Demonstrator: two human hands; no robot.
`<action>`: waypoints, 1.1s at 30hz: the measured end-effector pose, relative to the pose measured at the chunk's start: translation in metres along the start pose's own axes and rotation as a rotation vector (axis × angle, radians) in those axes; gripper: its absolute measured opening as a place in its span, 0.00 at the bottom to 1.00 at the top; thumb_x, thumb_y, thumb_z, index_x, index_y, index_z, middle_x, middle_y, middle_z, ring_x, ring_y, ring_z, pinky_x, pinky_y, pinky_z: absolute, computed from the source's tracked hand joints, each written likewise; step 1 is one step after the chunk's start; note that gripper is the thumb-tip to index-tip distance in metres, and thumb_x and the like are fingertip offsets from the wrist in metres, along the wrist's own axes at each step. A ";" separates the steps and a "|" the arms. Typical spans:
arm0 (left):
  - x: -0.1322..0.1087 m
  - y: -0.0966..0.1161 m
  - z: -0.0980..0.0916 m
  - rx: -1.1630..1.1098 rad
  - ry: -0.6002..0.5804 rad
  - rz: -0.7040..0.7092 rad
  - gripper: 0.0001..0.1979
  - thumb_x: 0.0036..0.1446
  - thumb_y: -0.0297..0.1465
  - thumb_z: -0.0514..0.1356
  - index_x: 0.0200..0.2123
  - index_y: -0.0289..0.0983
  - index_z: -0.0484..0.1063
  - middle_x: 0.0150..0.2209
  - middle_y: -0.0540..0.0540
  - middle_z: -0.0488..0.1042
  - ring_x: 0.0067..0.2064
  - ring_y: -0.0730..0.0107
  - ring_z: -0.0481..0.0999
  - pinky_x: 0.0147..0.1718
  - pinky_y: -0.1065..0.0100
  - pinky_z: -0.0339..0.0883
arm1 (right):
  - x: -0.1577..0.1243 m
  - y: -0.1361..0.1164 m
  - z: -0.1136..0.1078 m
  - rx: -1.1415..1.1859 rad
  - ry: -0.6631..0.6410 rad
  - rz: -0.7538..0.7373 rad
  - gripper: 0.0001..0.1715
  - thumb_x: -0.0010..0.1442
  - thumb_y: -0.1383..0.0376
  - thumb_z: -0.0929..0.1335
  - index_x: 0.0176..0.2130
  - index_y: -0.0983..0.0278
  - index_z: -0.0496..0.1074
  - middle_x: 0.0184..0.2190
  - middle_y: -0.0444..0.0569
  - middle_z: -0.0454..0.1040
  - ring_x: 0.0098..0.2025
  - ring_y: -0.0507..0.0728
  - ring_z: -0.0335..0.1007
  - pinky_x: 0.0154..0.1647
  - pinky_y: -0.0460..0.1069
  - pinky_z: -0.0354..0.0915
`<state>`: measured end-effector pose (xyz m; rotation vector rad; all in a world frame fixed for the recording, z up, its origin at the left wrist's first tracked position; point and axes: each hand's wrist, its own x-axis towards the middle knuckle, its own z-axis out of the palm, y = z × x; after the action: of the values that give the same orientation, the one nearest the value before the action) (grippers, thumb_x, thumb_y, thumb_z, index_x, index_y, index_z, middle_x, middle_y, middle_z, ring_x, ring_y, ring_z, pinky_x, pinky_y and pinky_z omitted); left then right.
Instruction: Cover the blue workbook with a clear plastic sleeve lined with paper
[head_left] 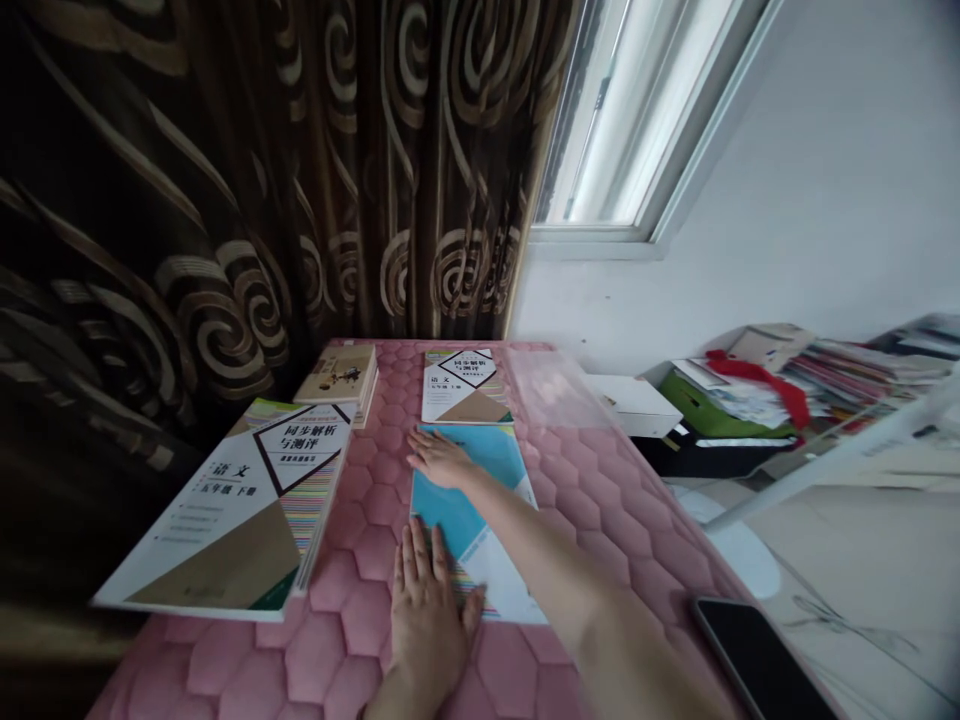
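A blue and white book (pixel 495 465) lies flat on the pink quilted cover (pixel 352 570). My left hand (pixel 429 620) rests at its lower left edge, fingers spread and pointing away from me. Near the top left corner of the same book, my right hand (pixel 440 458) lies flat with its fingers stretched out to the left. Just beyond is a smaller-looking white and brown book (pixel 465 385). At the left sits a large stack of white and brown books (pixel 232 510), with a small tan stack (pixel 341 380) behind it.
Clear plastic sheeting (pixel 555 388) lies at the back right beside a white box (pixel 641 405). A dark phone (pixel 757 650) is near the right edge. Beyond that edge are piled papers (pixel 750 395) and a white slanted bar (pixel 825 455). Patterned curtains (pixel 337 180) hang behind.
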<state>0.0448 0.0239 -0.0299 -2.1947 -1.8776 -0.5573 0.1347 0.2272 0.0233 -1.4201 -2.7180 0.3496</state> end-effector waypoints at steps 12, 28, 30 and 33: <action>0.000 -0.003 0.006 0.008 -0.005 -0.007 0.38 0.59 0.49 0.50 0.64 0.29 0.58 0.67 0.30 0.52 0.67 0.44 0.53 0.60 0.47 0.54 | -0.043 -0.025 0.021 -0.011 0.123 -0.070 0.39 0.69 0.50 0.51 0.68 0.71 0.47 0.69 0.55 0.43 0.71 0.58 0.33 0.70 0.58 0.36; 0.006 -0.005 -0.001 0.021 -0.017 0.051 0.39 0.60 0.49 0.50 0.64 0.26 0.58 0.66 0.28 0.53 0.65 0.44 0.56 0.59 0.49 0.57 | -0.230 -0.029 0.064 -0.049 0.289 0.226 0.37 0.67 0.52 0.55 0.69 0.68 0.47 0.69 0.54 0.44 0.71 0.60 0.37 0.69 0.60 0.45; 0.006 -0.004 0.000 0.024 -0.007 0.037 0.39 0.59 0.50 0.49 0.64 0.28 0.58 0.66 0.29 0.54 0.65 0.44 0.56 0.59 0.49 0.58 | -0.239 -0.020 0.068 -0.020 0.310 0.375 0.36 0.68 0.53 0.54 0.68 0.69 0.51 0.68 0.56 0.48 0.70 0.61 0.42 0.67 0.60 0.48; 0.007 -0.002 -0.001 0.042 -0.011 0.015 0.38 0.59 0.50 0.50 0.64 0.29 0.59 0.66 0.30 0.54 0.65 0.44 0.56 0.59 0.49 0.58 | -0.242 0.000 0.064 0.045 0.392 0.572 0.33 0.66 0.56 0.56 0.62 0.72 0.62 0.63 0.61 0.60 0.65 0.65 0.55 0.64 0.61 0.55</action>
<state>0.0439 0.0305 -0.0267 -2.1871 -1.8593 -0.4995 0.2638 0.0183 -0.0254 -1.9864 -1.9597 0.1286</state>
